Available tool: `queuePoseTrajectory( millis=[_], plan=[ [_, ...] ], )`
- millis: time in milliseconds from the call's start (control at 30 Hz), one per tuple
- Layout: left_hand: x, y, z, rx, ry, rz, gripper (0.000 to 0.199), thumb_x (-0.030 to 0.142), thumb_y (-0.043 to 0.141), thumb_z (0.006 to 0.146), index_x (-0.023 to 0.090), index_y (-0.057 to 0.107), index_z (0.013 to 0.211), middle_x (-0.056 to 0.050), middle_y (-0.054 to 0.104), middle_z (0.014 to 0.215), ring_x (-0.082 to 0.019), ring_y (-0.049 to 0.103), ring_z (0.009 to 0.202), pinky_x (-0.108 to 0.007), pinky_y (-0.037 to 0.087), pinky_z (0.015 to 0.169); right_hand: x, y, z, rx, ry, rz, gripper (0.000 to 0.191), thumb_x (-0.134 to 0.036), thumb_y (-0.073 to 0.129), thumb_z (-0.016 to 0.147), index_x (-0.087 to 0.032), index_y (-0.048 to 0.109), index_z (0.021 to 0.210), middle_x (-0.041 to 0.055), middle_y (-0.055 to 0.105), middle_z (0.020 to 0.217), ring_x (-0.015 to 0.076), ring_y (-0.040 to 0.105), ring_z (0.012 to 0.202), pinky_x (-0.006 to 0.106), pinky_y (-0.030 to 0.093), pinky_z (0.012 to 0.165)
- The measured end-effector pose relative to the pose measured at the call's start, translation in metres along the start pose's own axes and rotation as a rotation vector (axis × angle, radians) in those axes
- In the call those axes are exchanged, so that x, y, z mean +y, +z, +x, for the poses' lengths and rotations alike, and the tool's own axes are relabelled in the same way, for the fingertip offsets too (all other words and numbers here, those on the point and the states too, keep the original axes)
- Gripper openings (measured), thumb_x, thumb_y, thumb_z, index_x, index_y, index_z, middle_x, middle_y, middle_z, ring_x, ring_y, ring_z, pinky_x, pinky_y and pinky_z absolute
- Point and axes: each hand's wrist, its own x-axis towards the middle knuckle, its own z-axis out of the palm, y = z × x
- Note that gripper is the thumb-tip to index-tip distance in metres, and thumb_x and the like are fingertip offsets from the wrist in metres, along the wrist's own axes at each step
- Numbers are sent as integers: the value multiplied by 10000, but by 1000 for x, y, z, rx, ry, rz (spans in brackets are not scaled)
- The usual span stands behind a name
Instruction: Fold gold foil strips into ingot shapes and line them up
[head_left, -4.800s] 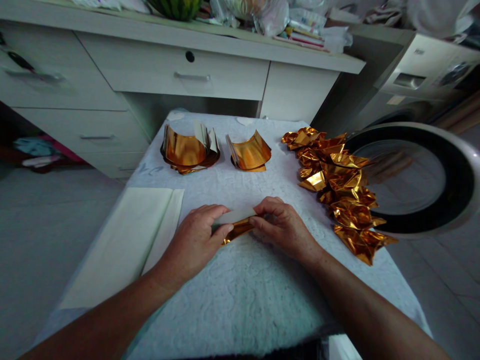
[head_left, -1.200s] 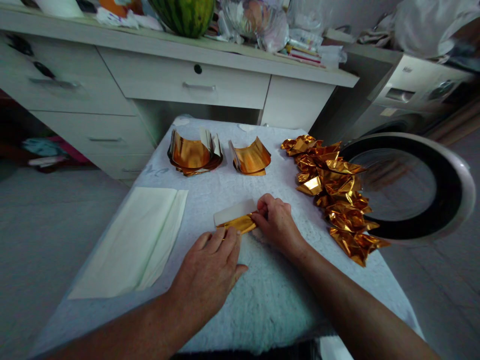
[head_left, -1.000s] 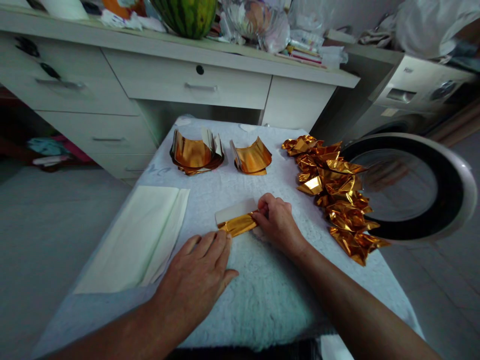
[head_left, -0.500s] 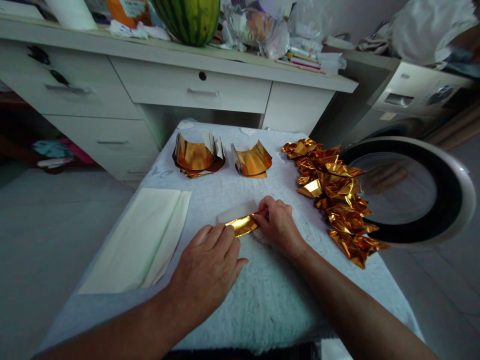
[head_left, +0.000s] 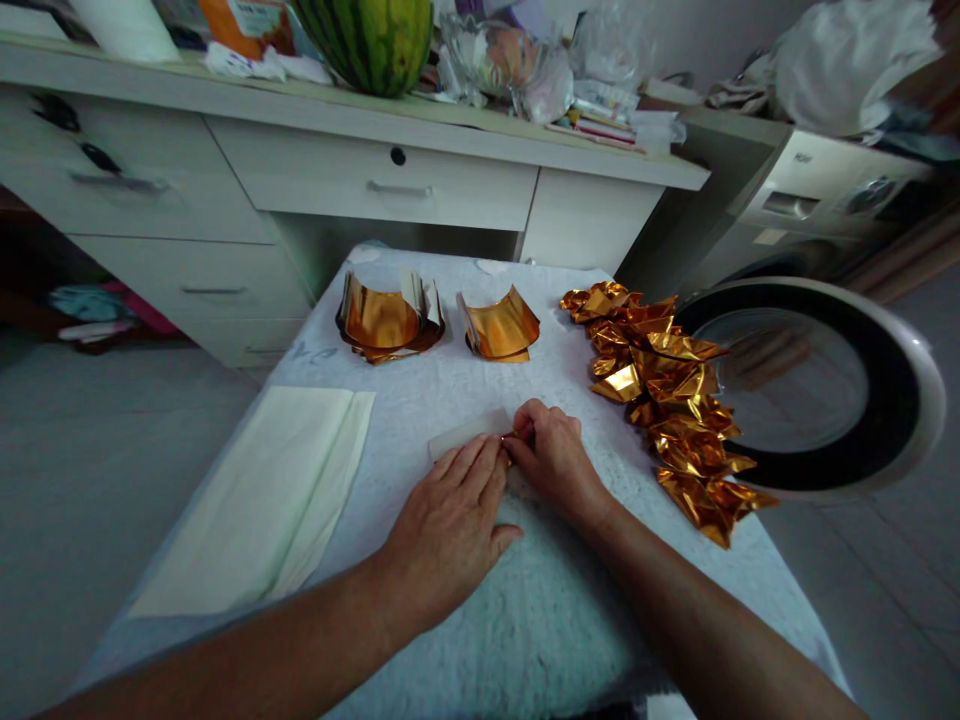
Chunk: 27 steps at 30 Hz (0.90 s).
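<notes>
My left hand [head_left: 454,520] lies flat with its fingers stretched out, covering most of a folded strip of gold foil paper [head_left: 505,438]. At the strip's right end, my right hand [head_left: 556,462] pinches it between thumb and fingers. Just behind the fingers lies a flat whitish strip [head_left: 466,432], partly covered. Farther back stand two curved stacks of gold foil sheets, a larger stack [head_left: 382,318] on the left and a smaller stack [head_left: 502,325] beside it. Along the right edge runs a row of folded gold foil pieces [head_left: 660,400].
Folded cream paper [head_left: 247,490] lies at the left of the cloth-covered table [head_left: 570,620]. Behind stands a white drawer counter [head_left: 450,180] bearing a watermelon [head_left: 367,45] and a glass bowl [head_left: 495,60]. The washing machine's open round door [head_left: 892,390] reaches close to the table's right edge.
My left hand has slid right along the gold foil strip, covering the part that showed between my hands. My right hand keeps its pinch at the end. The view has shifted slightly.
</notes>
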Motion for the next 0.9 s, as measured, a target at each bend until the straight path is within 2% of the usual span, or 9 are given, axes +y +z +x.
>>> queuePoseTrajectory(
  millis=[200,400,500,600,700,767,867,900],
  plan=[
    [-10,-6,-17,-48,3,-22,723,532,643,853,87,495,1403,-166,485,1484,-307,463,1366,-464,370,1143,-1,-1,0,-15,8,6,115,-173,656,840,-197,548,871,2,647,771,210,535,831,334,285,794],
    [-30,-3,-49,-6,106,-40,755,557,636,846,150,434,1448,-152,432,1528,-303,421,1398,-473,390,1117,-3,-2,-1,-35,-15,-17,96,-175,651,855,-205,576,804,1,646,775,205,522,828,334,284,784],
    [-37,-3,-58,4,132,-58,740,544,631,853,161,424,1451,-145,446,1521,-289,432,1390,-459,401,1108,-7,-2,-2,0,-25,-109,80,-179,661,849,-208,608,797,36,639,851,229,510,871,339,286,761],
    [-38,-6,-59,11,139,-48,737,523,662,836,135,452,1427,-172,486,1484,-305,476,1352,-462,427,1087,-9,-1,-3,41,-107,-195,58,-172,623,878,-210,637,837,64,619,925,241,494,895,342,300,746],
    [-37,-8,-58,4,119,-43,729,498,701,810,136,480,1403,-179,519,1449,-324,507,1316,-471,463,1053,-9,1,-4,-32,-228,-176,160,-110,528,915,-204,639,849,46,621,883,207,496,828,332,329,749],
    [-36,-8,-57,-1,104,-51,715,485,710,807,149,488,1398,-169,529,1434,-328,510,1309,-473,478,1040,-9,2,-5,-71,-249,-158,185,-95,496,919,-199,640,867,41,625,878,195,507,820,328,345,770],
    [-35,-7,-58,8,101,-66,681,470,693,827,157,491,1396,-158,531,1430,-323,501,1317,-466,474,1050,-12,2,-8,-68,-222,-175,72,-222,561,910,-190,625,912,52,616,908,210,516,854,348,355,796],
    [-35,-6,-59,18,107,-65,664,468,681,837,152,497,1391,-158,537,1426,-320,501,1317,-463,470,1056,-14,2,-9,-65,-214,-191,115,-299,593,897,-189,614,920,58,609,920,221,512,864,359,356,796]
  ],
)
